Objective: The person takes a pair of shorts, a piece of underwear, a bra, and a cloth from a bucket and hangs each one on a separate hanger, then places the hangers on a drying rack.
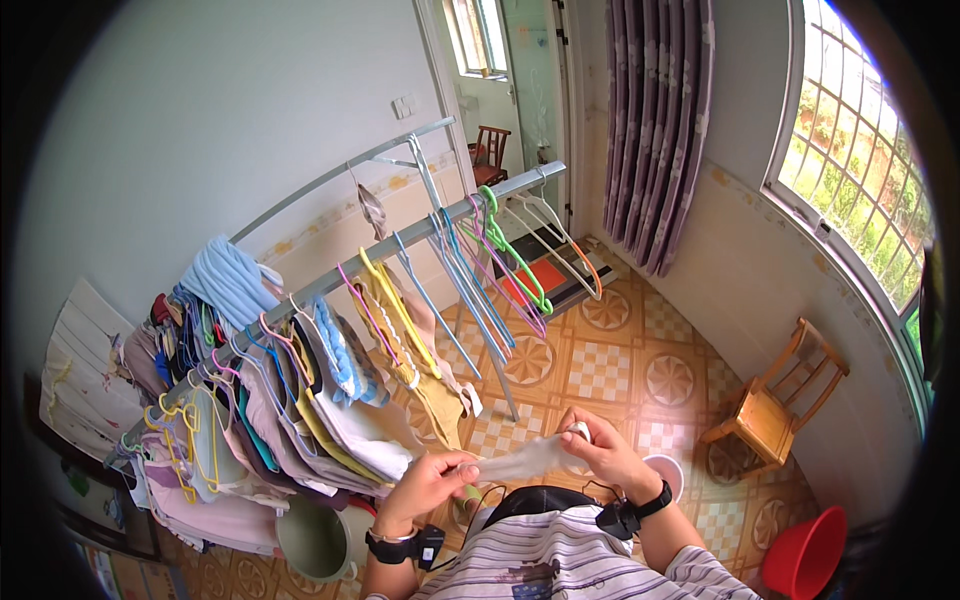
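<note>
Between my two hands a thin, pale, sheer cloth (521,460), possibly a sock or stocking, is stretched out in front of my waist. My left hand (429,484) pinches one end of it between thumb and fingers. At the other end, my right hand (600,448) grips a bunched whitish edge. Just beyond my hands stands a metal clothes rack (315,283). Nearest my left hand on it hang a mustard garment (427,397) and a white garment (360,435). Several bare hangers, among them a green hanger (517,259), hang farther along the bar.
Below the rack at left stands a grey-green bucket (313,536). A white bucket (666,474) is behind my right wrist, and a red bucket (804,555) stands at lower right. By the wall under the barred window (855,142) is a wooden chair (772,412).
</note>
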Demonstrator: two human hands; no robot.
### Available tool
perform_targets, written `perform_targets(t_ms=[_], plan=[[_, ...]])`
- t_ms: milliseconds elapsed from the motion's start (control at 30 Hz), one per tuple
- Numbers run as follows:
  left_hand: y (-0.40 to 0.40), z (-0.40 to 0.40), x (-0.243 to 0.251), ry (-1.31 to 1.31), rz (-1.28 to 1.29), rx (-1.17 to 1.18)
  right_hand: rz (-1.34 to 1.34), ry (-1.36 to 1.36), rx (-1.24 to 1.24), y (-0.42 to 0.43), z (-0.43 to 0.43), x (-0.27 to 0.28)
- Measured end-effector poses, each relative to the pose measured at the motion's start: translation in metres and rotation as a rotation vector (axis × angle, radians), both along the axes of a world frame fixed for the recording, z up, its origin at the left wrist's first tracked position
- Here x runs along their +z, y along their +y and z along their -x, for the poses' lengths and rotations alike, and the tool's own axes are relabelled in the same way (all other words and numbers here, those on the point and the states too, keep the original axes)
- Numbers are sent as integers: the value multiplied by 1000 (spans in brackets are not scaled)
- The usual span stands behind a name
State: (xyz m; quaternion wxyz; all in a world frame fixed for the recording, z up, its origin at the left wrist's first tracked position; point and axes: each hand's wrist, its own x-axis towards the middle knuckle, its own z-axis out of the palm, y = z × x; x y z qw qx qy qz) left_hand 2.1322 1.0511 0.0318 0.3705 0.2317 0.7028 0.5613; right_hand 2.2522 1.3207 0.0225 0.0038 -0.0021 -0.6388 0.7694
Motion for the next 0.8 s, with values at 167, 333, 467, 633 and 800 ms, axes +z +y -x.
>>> perform_targets(t_ms=[167,333,467,633,800], plan=[[19,-24,-3,-84,-214,-144,-190,21,-53,-10,-5,9],[41,-28,-23,-357,-274,-348,4,56,116,-26,-4,10],[46,-38,-23,-400,-559,-327,-21,44,125,-32,-12,14],[49,-40,-22,-150,-195,-348,-73,26,-55,-36,-26,2],[33,-37,-24,-171,-59,-394,16,46,-359,-30,-24,3]])
